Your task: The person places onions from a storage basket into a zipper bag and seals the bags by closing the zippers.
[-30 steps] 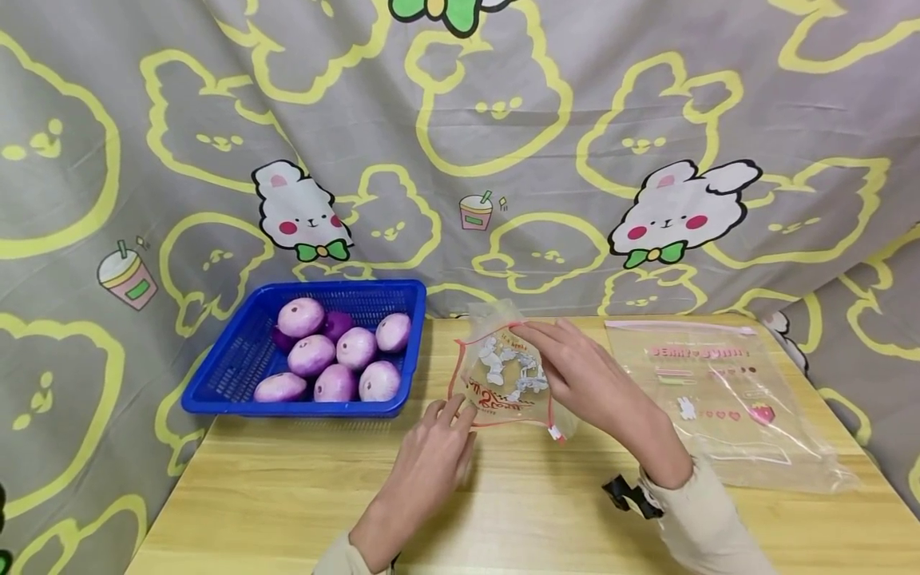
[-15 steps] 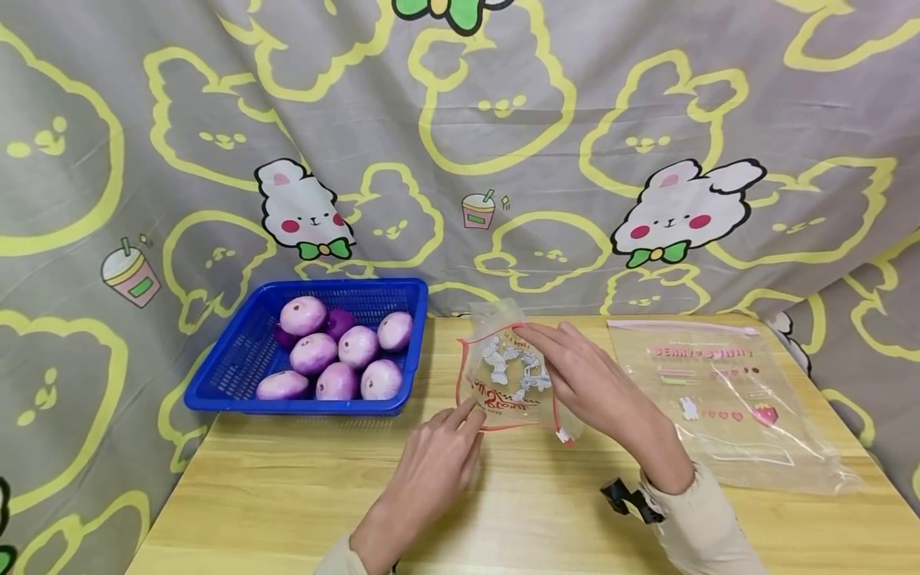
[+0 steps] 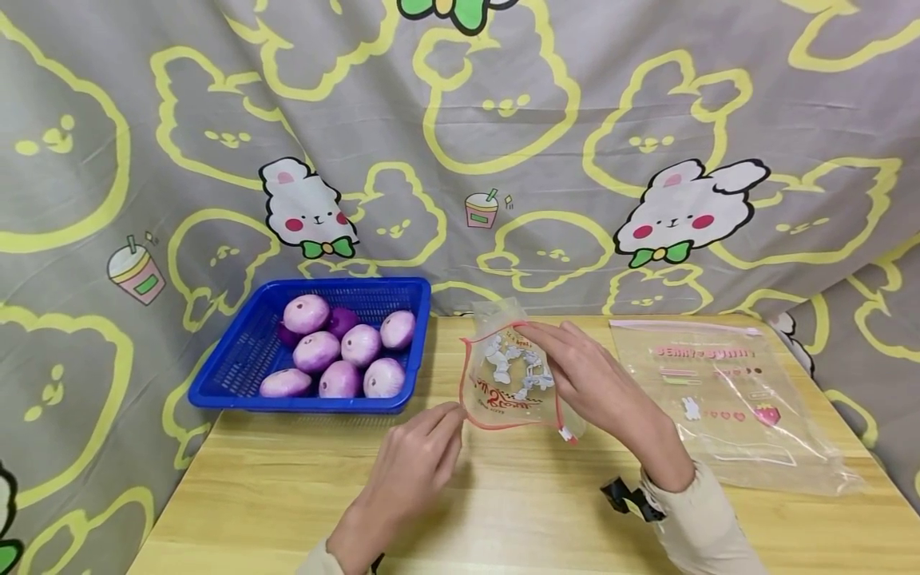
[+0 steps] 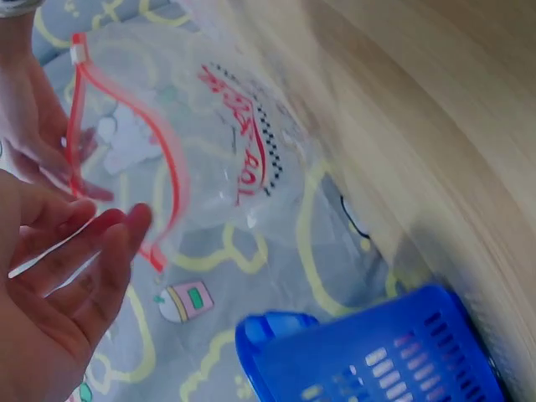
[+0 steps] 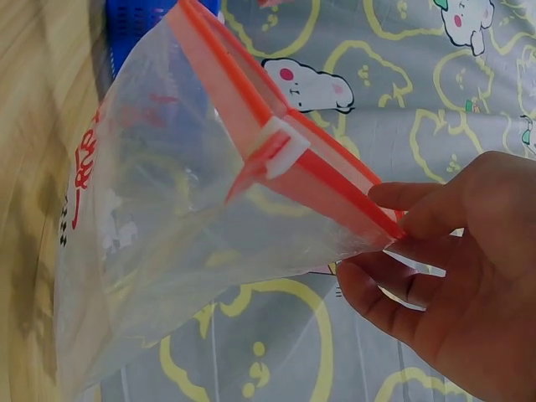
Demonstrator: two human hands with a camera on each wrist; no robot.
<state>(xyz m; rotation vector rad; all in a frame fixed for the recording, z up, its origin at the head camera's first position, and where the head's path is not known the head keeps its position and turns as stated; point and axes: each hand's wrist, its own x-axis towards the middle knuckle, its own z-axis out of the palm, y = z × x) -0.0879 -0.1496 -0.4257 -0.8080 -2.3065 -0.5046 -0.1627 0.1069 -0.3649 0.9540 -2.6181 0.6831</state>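
Observation:
A clear zip bag (image 3: 513,383) with a red rim and a white slider stands on the table with its mouth spread apart, its printing showing in red and white. My right hand (image 3: 585,371) pinches the rim at its far right side; the right wrist view shows thumb and fingers on the red strip (image 5: 381,219). Loosely bent, my left hand (image 3: 413,459) has its fingertips right at the rim's near left corner. In the left wrist view, the left fingers (image 4: 109,251) overlap the rim without closing round it.
Left of the bag is a blue plastic basket (image 3: 216,383) holding several peeled purple onions (image 3: 316,351). A larger clear zip bag (image 3: 726,399) with pink printing lies flat at the right. A patterned grey curtain (image 3: 402,104) hangs behind the wooden table (image 3: 517,503).
My left hand has drawn back from over the bag's near left rim, leftward and toward me. My right hand keeps its pinch on the far rim.

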